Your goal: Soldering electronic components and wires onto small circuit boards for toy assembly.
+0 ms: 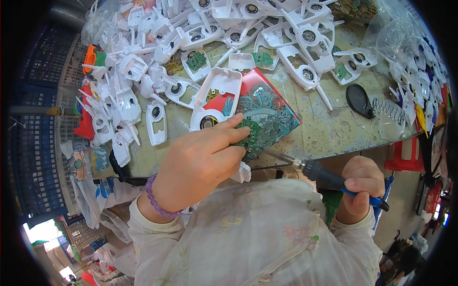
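My left hand (205, 155), with a purple bead bracelet at the wrist, presses its fingers onto a small green circuit board (251, 131). Beneath the board lies a flat red and teal patterned book or box (274, 107). A white plastic housing (218, 88) with a round speaker (208, 122) and thin wires rests partly on it, beside my fingertips. Closed around the blue handle of a soldering iron (319, 172) is my right hand (362, 186). The iron's metal tip points left toward the board's lower edge; whether it touches is unclear.
White plastic housings (307, 35), many with speakers, heap across the back and left of the table (324, 128). At the right lie a black oval piece (359, 100) and a metal coil spring (389, 110). Clear plastic bags (393, 35) stand at the back right.
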A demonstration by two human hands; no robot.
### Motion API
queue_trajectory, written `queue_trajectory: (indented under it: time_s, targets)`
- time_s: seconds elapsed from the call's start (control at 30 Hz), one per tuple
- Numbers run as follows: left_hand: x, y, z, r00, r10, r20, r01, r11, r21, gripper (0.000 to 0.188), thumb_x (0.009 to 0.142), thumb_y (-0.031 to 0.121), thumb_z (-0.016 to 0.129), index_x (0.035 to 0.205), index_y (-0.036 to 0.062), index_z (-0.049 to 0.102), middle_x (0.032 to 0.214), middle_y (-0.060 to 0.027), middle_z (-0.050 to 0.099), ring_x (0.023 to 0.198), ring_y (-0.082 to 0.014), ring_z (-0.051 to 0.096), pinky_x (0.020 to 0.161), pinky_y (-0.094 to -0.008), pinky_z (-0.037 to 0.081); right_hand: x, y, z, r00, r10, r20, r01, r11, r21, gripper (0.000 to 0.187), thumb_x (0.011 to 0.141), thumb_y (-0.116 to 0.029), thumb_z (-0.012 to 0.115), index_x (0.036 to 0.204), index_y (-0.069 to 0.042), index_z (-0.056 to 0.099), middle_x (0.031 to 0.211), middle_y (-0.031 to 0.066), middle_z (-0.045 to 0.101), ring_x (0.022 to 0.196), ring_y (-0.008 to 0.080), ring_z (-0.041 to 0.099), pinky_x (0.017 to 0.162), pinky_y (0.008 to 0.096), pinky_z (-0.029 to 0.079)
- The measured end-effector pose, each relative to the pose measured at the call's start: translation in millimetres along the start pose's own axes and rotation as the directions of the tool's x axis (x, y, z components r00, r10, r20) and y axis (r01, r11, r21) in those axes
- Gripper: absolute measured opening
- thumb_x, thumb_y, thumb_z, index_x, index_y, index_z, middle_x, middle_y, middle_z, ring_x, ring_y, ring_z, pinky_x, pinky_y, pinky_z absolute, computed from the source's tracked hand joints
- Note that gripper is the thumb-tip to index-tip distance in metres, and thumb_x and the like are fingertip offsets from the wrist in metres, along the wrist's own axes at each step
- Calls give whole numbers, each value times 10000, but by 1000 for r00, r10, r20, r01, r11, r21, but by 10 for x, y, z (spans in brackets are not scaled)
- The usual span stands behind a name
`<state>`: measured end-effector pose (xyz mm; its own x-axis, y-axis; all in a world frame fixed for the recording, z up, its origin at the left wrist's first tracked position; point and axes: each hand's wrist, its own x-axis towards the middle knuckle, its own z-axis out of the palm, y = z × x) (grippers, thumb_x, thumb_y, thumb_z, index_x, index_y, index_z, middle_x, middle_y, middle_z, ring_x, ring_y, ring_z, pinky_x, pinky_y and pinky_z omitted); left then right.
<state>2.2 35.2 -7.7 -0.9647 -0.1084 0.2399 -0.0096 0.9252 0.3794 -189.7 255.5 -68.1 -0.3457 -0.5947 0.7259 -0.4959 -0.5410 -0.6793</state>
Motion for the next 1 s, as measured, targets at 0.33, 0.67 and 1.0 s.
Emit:
queue_trajectory:
  time_s: [0.33,0.67,1.0]
  targets:
    - [36,17,8,1000,6,-11,-6,1000,-2,165,657,17,709,802,26,631,1008,-111,659,1029,-307,640,740,-352,543,-298,-27,-654,864,-131,-486,-2,964,-264,345,951,-277,419,793,-3,557,713,103,570,554,220,490,506,347,382]
    - [10,54,-20,999,-11,-47,10,1000,-21,151,647,0,725,767,16,635,980,-130,671,1012,-317,648,730,-355,548,-198,-609,-1933,522,-434,-734,-550,486,-679,86,828,-16,602,914,-10,602,722,38,597,495,102,468,449,225,354]
    - [-20,33,7,999,-16,-47,14,999,-40,137,659,8,711,768,29,631,995,-100,664,1044,-297,634,753,-347,541,302,56,-1375,621,160,-767,-650,652,-390,336,916,-311,571,779,-13,642,580,-8,490,534,50,443,488,211,319]
